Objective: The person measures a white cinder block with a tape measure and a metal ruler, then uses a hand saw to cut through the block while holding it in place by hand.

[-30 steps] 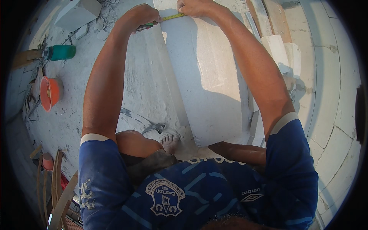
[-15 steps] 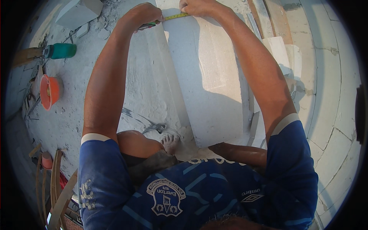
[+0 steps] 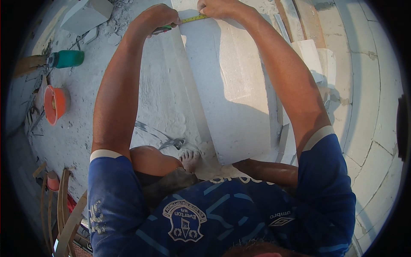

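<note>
Partly, the left hand (image 3: pixel 162 16) hides the yellow tape (image 3: pixel 193 19).

I have a dusty grey floor (image 3: pixel 81 103) beneath the left grip (image 3: pixel 162 16) and right grip (image 3: pixel 220 8). On it I see a long white block (image 3: pixel 205 81) running from between them toward the person, a chunky white piece (image 3: pixel 83 19) left of the left grip, and, farther left, a teal bottle (image 3: pixel 72 59) and orange bucket (image 3: pixel 64 100).
</note>
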Demonstrator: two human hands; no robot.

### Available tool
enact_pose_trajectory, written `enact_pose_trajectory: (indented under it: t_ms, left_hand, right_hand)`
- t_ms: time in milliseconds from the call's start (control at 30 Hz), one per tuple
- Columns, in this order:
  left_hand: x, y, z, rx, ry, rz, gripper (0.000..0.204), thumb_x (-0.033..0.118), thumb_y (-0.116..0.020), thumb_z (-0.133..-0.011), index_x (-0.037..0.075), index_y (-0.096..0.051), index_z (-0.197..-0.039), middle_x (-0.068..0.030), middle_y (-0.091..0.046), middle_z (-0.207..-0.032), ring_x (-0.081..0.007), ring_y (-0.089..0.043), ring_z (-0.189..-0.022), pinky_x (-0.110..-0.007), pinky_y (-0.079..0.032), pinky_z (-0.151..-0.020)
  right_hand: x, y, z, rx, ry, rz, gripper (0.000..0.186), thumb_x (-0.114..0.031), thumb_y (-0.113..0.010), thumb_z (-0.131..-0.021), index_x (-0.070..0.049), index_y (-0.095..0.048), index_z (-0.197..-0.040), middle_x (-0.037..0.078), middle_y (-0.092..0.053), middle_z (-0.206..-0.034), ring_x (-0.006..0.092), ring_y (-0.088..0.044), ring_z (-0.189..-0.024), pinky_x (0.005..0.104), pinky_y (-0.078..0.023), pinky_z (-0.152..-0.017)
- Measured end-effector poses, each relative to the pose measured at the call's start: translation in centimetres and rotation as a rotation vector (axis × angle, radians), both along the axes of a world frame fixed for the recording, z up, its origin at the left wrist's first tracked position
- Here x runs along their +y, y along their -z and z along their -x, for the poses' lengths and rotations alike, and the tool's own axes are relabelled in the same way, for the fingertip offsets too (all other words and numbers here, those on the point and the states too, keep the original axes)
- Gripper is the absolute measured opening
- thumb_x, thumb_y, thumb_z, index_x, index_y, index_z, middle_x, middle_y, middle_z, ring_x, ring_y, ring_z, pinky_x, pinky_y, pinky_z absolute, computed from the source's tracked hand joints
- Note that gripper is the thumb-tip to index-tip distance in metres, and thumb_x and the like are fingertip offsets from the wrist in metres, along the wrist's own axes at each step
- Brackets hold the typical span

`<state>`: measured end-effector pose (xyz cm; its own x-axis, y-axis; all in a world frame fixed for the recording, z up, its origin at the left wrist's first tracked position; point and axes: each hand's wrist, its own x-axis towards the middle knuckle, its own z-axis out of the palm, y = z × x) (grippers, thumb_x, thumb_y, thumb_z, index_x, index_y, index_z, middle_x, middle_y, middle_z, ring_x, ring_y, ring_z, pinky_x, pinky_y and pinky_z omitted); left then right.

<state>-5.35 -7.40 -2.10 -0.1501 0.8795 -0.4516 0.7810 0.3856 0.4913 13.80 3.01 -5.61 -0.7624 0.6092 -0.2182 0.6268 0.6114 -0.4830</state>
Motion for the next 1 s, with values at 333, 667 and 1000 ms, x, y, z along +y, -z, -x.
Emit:
enact_pose_trajectory:
  t_ms: [333, 667, 1000]
  left_hand:
    - [0.1, -0.3, 0.9, -0.036, 0.08, 0.025, 0.046, 0.039, -0.074, -0.081, 0.005, -0.077, -0.112, -0.0175, -0.068, -0.097, -0.0326, -0.067, -0.089, -0.056, -0.055, -0.072]
    - [2.2, 2.7, 0.5, 0.119, -0.023, 0.082, 0.05, 0.038, -0.072, -0.081, 0.005, -0.075, -0.118, -0.0185, -0.069, -0.1, -0.0344, -0.068, -0.091, -0.055, -0.056, -0.075]
    - [2.1, 1.4, 0.4, 0.109, -0.014, 0.136, 0.045, 0.039, -0.072, -0.08, 0.01, -0.077, -0.115, -0.0141, -0.07, -0.101, -0.0312, -0.067, -0.091, -0.054, -0.055, -0.074]
  right_hand:
    - [-0.8, -1.2, 0.0, -0.024, 0.141, 0.087, 0.02, -0.01, -0.064, -0.085, 0.008, -0.071, -0.091, 0.023, -0.069, -0.081, 0.0277, -0.065, -0.072, 0.0442, -0.051, -0.065]
    - [-0.8, -1.1, 0.9, -0.02, 0.015, -0.009, 0.021, -0.012, -0.068, -0.082, 0.005, -0.072, -0.093, 0.026, -0.071, -0.089, 0.0312, -0.069, -0.078, 0.0449, -0.052, -0.068]
    - [-1.9, -4.2, 3.2, -0.236, -0.105, -0.095, 0.024, -0.015, -0.076, -0.077, 0.004, -0.075, -0.092, 0.025, -0.072, -0.09, 0.0354, -0.071, -0.082, 0.0444, -0.054, -0.071]
